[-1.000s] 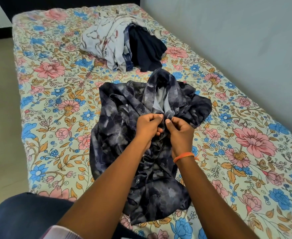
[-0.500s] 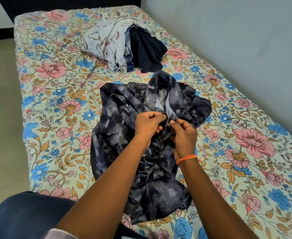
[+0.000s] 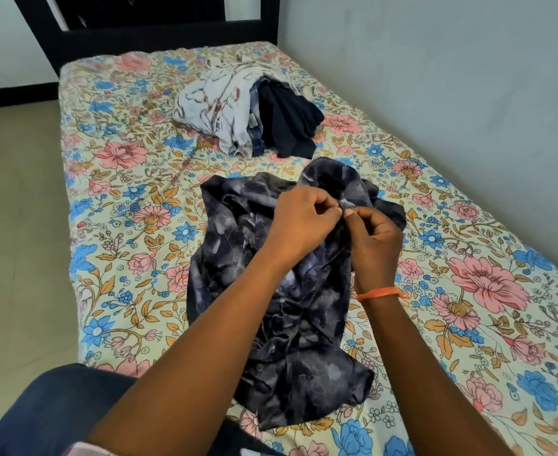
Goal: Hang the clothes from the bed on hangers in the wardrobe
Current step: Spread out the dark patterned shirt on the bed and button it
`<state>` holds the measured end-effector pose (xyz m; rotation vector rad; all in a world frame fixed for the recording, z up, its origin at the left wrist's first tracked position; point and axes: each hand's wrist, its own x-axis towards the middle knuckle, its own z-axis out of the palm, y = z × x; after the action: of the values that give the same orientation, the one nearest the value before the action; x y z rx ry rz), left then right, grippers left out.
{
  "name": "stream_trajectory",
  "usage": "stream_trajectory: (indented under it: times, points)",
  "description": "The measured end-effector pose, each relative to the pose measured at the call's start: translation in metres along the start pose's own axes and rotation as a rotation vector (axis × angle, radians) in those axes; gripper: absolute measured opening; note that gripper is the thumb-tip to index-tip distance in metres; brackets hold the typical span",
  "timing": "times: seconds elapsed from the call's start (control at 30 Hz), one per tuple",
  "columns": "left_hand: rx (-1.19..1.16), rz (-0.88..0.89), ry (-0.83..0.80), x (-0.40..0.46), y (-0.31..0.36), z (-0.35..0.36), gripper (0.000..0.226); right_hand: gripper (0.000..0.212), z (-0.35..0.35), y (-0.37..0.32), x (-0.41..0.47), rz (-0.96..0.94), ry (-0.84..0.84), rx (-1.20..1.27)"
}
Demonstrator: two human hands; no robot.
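1. Nearest to me, at the bottom left, my leg in dark blue trousers (image 3: 50,413) rests against the edge of the bed (image 3: 113,245), which is covered by a floral sheet of pink and blue flowers on cream.
2. My two bare forearms reach forward over the bed; an orange band (image 3: 378,293) circles my right wrist.
3. A dark patterned shirt (image 3: 238,258) lies crumpled on the sheet in front of me, its buttoned front running toward me under my arms.
4. My left hand (image 3: 300,218) has its fingers curled and pinching the shirt's fabric close to the collar.
5. My right hand (image 3: 374,245) is just beside it, fingers bent and pinching the same spot of the shirt; the two hands touch at the fingertips.
6. Farther up the bed, well apart from the shirt, sits a pile of clothes (image 3: 251,116): a white printed garment on the left, a dark navy one on the right.
7. Beyond the pile stands the black headboard (image 3: 159,37); a pale wall (image 3: 435,93) runs along the bed's right side.
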<state>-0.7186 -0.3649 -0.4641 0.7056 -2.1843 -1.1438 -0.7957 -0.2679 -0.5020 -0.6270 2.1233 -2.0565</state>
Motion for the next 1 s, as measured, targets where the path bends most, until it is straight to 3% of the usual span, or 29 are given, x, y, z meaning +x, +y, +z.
stream_trajectory:
  times: [0.13,0.3,0.5,0.67,0.87,1.0]
  points:
    - [-0.181,-0.015,0.049,-0.015,0.006,-0.002,0.010,0.007,-0.006,-0.010,-0.009,-0.033,-0.013,-0.012]
    - [-0.476,-0.239,0.152,-0.041,0.007,0.003,0.006,0.004,-0.008,-0.013,-0.032,-0.001,-0.022,0.005]
    - [-0.210,-0.215,0.112,-0.081,-0.013,0.021,0.014,0.010,-0.014,0.011,-0.064,0.062,0.026,-0.092]
    - [-0.099,-0.207,0.096,-0.102,-0.037,0.042,0.018,0.009,-0.021,0.037,-0.087,-0.284,-0.072,-0.399]
    - [-0.445,-0.414,0.095,-0.110,-0.054,0.048,0.014,0.013,-0.022,0.050,-0.088,-0.360,-0.084,-0.468]
    - [-0.632,-0.503,0.085,-0.110,-0.056,0.048,0.012,0.007,-0.022,0.055,-0.089,-0.302,-0.088,-0.431]
